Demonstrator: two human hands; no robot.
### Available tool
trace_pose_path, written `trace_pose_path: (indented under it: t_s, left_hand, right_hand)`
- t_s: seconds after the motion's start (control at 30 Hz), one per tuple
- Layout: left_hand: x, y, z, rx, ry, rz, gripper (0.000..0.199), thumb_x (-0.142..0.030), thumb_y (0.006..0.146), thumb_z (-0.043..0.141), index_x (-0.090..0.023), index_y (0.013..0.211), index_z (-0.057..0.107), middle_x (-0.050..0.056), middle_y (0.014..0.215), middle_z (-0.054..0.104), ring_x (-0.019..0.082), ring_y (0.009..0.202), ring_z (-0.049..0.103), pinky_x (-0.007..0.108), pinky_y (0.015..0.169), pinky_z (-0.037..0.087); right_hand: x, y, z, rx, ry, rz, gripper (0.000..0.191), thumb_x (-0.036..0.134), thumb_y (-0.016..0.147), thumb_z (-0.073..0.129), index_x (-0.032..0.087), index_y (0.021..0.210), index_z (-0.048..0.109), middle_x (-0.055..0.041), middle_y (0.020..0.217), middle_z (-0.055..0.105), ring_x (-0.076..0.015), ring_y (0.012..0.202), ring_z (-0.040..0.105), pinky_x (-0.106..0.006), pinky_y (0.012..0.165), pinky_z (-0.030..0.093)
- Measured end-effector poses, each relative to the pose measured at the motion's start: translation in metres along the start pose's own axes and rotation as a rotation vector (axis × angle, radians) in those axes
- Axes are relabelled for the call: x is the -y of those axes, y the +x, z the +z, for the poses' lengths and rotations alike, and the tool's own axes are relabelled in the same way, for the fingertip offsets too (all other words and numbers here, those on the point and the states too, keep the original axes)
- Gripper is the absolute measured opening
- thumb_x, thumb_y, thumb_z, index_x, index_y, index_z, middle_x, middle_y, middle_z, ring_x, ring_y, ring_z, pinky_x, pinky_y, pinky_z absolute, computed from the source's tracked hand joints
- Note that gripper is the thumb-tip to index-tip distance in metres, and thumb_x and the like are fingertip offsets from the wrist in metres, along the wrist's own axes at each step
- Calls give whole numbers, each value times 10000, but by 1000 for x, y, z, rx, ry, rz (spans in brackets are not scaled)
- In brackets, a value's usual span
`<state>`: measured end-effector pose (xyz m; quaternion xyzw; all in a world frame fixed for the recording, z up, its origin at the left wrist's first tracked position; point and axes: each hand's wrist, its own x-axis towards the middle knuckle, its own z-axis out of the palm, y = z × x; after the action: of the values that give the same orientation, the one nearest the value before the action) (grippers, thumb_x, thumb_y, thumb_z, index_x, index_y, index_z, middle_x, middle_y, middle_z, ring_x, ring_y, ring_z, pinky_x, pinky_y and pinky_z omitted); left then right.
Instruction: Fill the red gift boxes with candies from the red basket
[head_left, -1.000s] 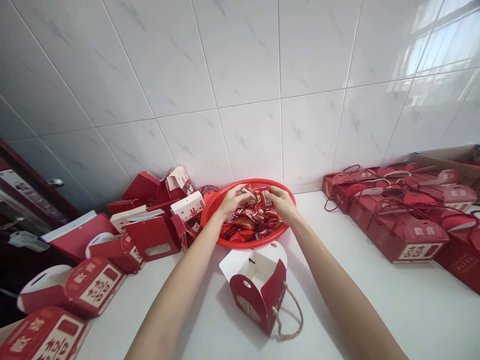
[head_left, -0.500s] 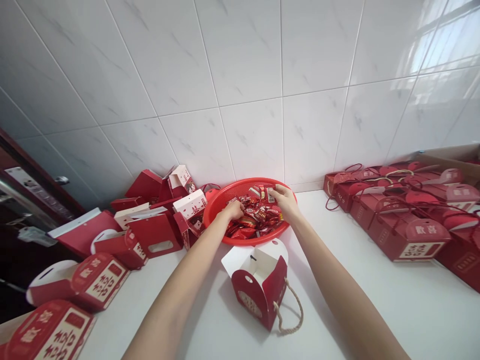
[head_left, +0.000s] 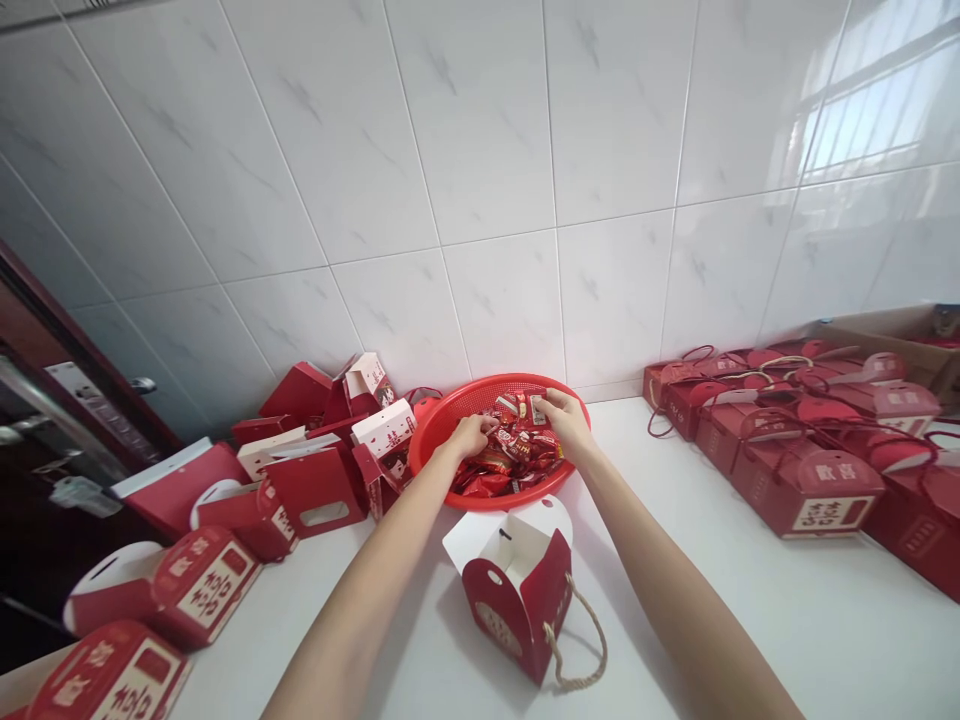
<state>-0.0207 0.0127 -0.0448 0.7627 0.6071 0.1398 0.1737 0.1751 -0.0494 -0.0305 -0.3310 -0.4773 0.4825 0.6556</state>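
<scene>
A red plastic basket with a perforated side stands against the wall, filled with red-wrapped candies. Inside it, my left hand is among the candies at the left, its fingers bent and closed; what they grip is hidden. At the right rim, my right hand pinches a small wrapped candy with a pale patch. In front of the basket, between my forearms, sits a red gift box with its white-lined top open. A rope handle hangs from its right side.
Closed red gift boxes stand in rows at the right, near a cardboard carton. On the left are more red boxes, several of them open or unfolded. A tiled wall rises behind the white table.
The view has tilted up slightly, so everything sits lower. My left hand has shifted a little right among the candies. My right hand stays at the basket's right side.
</scene>
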Motion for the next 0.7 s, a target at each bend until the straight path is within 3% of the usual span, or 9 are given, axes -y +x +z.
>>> trace_pose_path:
  t_s: [0.2,0.5,0.7]
  left_hand:
    - [-5,-2,-1,2,-8,92,541,47,665,562,-196,1107,758,75,1245,717,254,1188,636,320,1048,467]
    - [-8,-1,-1,83,-22,112,364,17,609,577,-191,820,788,44,860,787,241,913,724,322,882,549]
    - [-9,-1,-3,5,-33,87,374,-22,671,586,-179,937,796,66,957,788,250,956,714,322,906,533]
  right_hand:
    - [0,-2,-1,8,-3,6,294,468,655,752,205,740,653,-31,803,700,-197,762,611,-324,698,494]
    - [1,-3,0,8,0,9,295,476,656,748,213,693,620,1,695,663,-175,690,594,-301,650,490]
    - [3,-3,2,6,13,9,260,415,651,727,210,644,568,22,652,613,-146,636,549,-281,620,455]
